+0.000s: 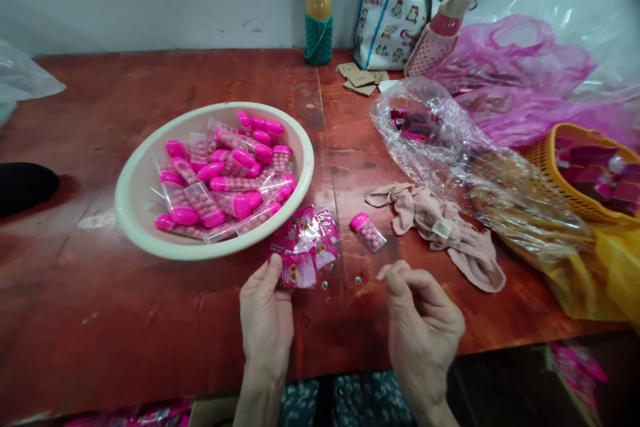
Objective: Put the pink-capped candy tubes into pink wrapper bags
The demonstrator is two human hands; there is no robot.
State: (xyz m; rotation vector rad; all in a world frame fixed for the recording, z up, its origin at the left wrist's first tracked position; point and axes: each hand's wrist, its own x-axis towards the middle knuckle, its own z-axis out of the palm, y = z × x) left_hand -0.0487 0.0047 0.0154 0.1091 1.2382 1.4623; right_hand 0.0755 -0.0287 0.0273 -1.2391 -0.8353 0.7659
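Seen from the head camera, a person's left hand holds several pink printed packets just off the near right edge of a cream bowl, on a red worktop. Clear bottles with pink caps and pink beads are heaped inside the bowl; a loose bottle, also capped and filled, lies to the bowl's right.

By appearances the work is partway along: filling and capping look done on the bottles that show clearly, while 1 lies outside the bowl and the packets are in hand. How many are left cannot be told.

The left grip is firm, thumb laid over the packets' near edge, forearm rising from below the bowl. The right hand, farther right of the bowl, has its fingers curled and its grip narrow, thumb against forefinger; whether anything small is pinched there cannot be told. Between the hands, right of the bowl's near edge, lie 2 shiny round pieces.
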